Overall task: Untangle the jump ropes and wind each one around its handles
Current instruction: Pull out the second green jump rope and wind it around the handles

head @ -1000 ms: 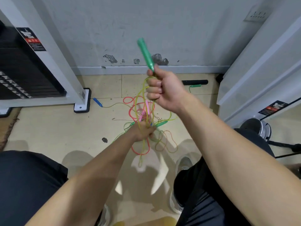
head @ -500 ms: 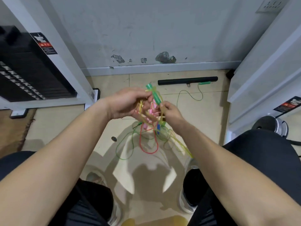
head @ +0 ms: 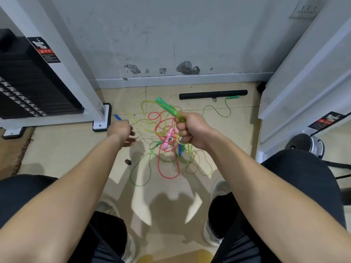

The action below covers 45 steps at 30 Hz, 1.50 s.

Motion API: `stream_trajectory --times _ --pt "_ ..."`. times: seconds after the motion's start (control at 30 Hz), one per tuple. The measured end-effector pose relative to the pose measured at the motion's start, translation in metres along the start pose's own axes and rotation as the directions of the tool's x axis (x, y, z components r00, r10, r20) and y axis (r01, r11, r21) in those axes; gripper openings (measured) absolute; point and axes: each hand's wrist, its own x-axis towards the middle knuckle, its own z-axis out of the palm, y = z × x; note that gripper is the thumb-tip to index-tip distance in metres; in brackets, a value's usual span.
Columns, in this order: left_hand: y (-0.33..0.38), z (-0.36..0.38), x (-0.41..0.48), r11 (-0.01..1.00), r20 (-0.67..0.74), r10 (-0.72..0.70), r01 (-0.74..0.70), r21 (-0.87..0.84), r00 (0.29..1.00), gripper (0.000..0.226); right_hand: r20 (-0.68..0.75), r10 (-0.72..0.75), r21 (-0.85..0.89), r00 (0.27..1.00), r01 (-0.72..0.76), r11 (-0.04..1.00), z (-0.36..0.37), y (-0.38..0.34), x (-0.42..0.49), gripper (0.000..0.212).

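Head view. Gripped in right hand: green translucent plastic handle. Hanging below, over floor middle: tangle of red, yellow, green plastic cords. Left hand curled near yellow strand, hold unclear. Ease loops apart slowly, never yanking knots tight.

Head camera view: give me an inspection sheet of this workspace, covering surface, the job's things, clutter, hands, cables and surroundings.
Surface: beige tiled floor.
Job's things: tangle of jump ropes in red, green and yellow, not yet untangled; pink handle inside it; green handle raised above it; second green handle beside the black bar; blue handle on the floor.
Clutter: black bar along the wall; small dark lump on the floor.
Hands: right hand grips the green handle; left hand is at the tangle's left edge, grip unclear.
Cables: nothing seen.
Surroundings: weight stack at left, white frame at right, wall with chipped paint.
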Motion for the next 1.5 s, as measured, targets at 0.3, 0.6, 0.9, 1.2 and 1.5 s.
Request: stream_trajectory --times 0.3,0.6,0.9,1.2,1.5 --pt "-0.047 0.099 0.009 0.765 0.564 0.372 -0.588 0.264 0.737 0.083 0.323 0.032 0.152 0.946 -0.085 0.985 0.028 -0.058 -0.013 0.032" --pt "-0.060 0.079 -0.006 0.731 0.606 0.185 -0.520 0.441 0.774 0.033 -0.109 -0.204 0.104 0.973 0.215 0.971 -0.005 -0.067 -0.002 0.034" --pt "0.022 0.022 -0.067 0.956 0.675 0.132 -0.273 0.107 0.726 0.029 -0.335 -0.448 -0.641 0.829 0.148 0.753 -0.052 0.004 0.040 0.033" --pt "0.077 0.029 -0.094 0.949 0.631 0.296 -0.146 -0.280 0.717 0.026 0.115 -0.043 0.163 0.992 0.024 0.986 -0.004 0.045 0.008 0.023" --pt "0.049 0.001 -0.046 0.921 0.333 0.099 0.040 -0.386 0.938 0.049 0.149 0.121 0.313 0.981 -0.163 0.936 0.004 0.028 -0.001 0.031"
